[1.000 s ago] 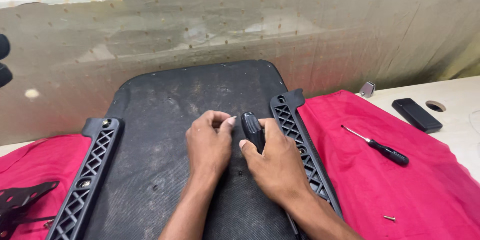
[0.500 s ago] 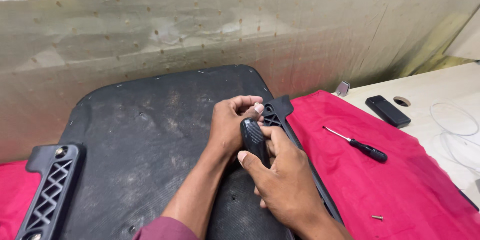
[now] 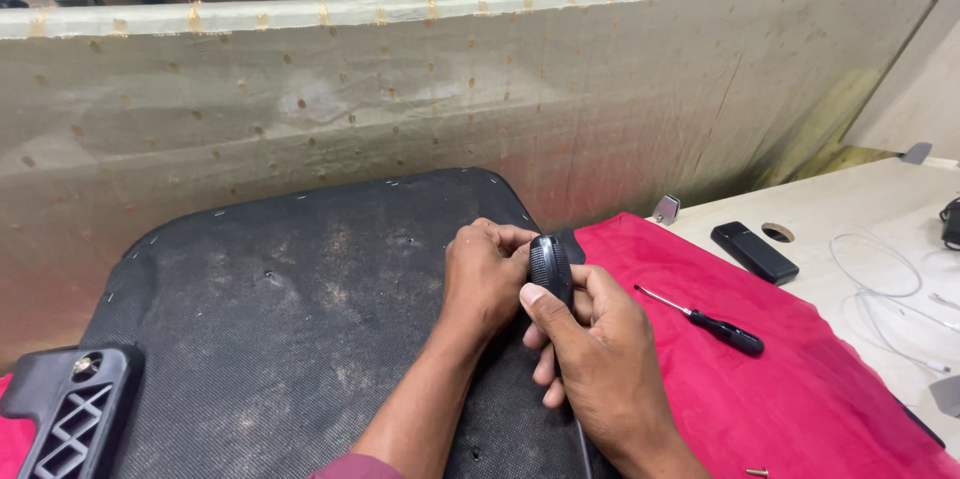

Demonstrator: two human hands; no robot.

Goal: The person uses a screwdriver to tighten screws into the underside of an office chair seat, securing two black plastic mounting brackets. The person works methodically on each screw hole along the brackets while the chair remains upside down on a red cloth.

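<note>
Compared with half a second back, both hands have lifted a bit and the view has swung left, so the left lattice bracket (image 3: pixel 72 409) is back in the corner, though the frame edge cuts it off. Its right-hand twin is pretty much hidden behind the hands now.

Right hand (image 3: pixel 600 369) is wrapped around the lower end of a small black ribbed knob (image 3: pixel 551 269), thumb pressed up its side. Left hand (image 3: pixel 485 274) is curled against the knob from the other side, fingers tucked in, so both hands are closed on it. Can't tell what's under the knob or whether it's joined to anything, since the palms cover that. It looks like rounded, matte black plastic with fine grooves.

All this sits just above the black fabric-covered panel (image 3: pixel 300 319), near its right edge. Right of that, on the red cloth (image 3: pixel 800 399), lies a black-handled screwdriver (image 3: pixel 705 321). Further off on the pale table (image 3: pixel 860 199) is a black rectangular box (image 3: pixel 754 252), shut, contents unknown, with a white cable (image 3: pixel 880 274) beside it.
</note>
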